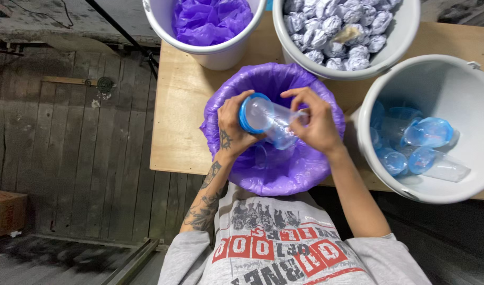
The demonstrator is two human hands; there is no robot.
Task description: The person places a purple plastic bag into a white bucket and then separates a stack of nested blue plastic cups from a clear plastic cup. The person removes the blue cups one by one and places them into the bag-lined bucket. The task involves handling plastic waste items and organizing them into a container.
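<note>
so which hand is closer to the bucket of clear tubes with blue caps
Right. The right hand is beside that grey bucket, just off its rim. The left hand is farther away, on the blue-capped tube over the purple-lined bucket.

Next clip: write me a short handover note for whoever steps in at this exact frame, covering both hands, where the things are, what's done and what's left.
Left hand: grips the blue-capped end of a clear plastic tube.
Right hand: fingers pinch the tube's other end, over the purple-lined bucket in front of the person.
Other things: right-side bucket holds more blue-capped tubes; far bucket holds foil-wrapped balls; another bucket holds purple bags.
Done: at least one clear tube seems to lie in the lined bucket.
Left: several tubes remain in the right-side bucket.
</note>
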